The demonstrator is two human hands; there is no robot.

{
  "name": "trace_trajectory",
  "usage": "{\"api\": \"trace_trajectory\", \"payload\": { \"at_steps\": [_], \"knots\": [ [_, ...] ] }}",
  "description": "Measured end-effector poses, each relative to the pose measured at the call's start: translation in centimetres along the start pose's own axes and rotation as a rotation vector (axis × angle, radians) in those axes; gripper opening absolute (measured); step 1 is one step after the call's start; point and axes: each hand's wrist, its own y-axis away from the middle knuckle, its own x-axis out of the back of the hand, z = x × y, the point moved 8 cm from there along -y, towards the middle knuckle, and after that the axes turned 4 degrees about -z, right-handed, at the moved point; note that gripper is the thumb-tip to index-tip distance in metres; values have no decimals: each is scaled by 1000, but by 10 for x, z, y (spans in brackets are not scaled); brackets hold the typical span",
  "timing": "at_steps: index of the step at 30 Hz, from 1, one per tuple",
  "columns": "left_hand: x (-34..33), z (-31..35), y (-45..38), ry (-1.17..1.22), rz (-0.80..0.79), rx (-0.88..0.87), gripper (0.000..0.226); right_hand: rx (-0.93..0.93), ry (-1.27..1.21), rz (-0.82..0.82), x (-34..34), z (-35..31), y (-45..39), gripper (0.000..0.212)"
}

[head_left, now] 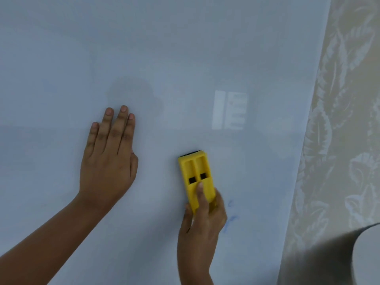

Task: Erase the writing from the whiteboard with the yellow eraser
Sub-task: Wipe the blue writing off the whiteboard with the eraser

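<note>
The whiteboard (164, 48) fills most of the view, pale and glossy. My right hand (202, 225) grips the lower end of the yellow eraser (195, 169), whose black pad is pressed flat against the board. Faint blue marker smudges (231, 214) remain just right of that hand. My left hand (109, 159) lies flat on the board to the left, fingers together and pointing up, holding nothing.
The whiteboard's right edge (304, 140) runs diagonally down the frame. Beyond it is a beige surface with a leaf pattern (345, 120). A blurred grey and white round object (362, 256) sits at the bottom right corner. A window reflection (229, 110) shows on the board.
</note>
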Motion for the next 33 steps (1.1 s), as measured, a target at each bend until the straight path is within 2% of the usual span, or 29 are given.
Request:
{"api": "trace_trajectory", "payload": {
  "at_steps": [2,4,6,7,9,11,15,18,20,23,24,27,30,31,33],
  "knots": [
    [0,0,0,-2,-2,-11,53,87,32,-89,-10,-2,34,83],
    [-1,-1,1,2,-2,-10,52,123,91,-102,-3,15,54,65],
    [-1,0,1,12,-8,-4,53,72,118,-46,14,37,50,52],
    [0,0,1,16,-11,-1,54,24,117,-5,21,45,41,54],
    [-1,-1,0,23,-22,0,54,-97,101,51,26,51,23,74],
    [-1,-2,1,28,-20,0,54,-132,65,56,18,37,13,79],
    [-2,-2,2,23,-16,-10,53,43,38,-75,-5,7,47,57],
    [-3,-2,2,30,-18,-1,52,93,79,-146,-2,29,80,48],
    [-2,-2,2,42,-13,12,51,17,101,-78,15,55,74,56],
    [-1,-2,2,56,-10,13,51,-198,88,50,36,84,44,80],
    [-1,-2,2,58,-8,11,51,-235,69,72,38,85,32,82],
    [-1,-2,3,53,0,9,51,-113,26,56,27,56,14,67],
    [0,-1,2,41,4,-3,53,19,19,-96,4,38,48,59],
    [0,-1,1,40,8,-5,53,19,19,-122,4,44,60,56],
    [1,-2,2,42,9,-2,52,-45,61,-61,17,68,69,55]
  ]
}}
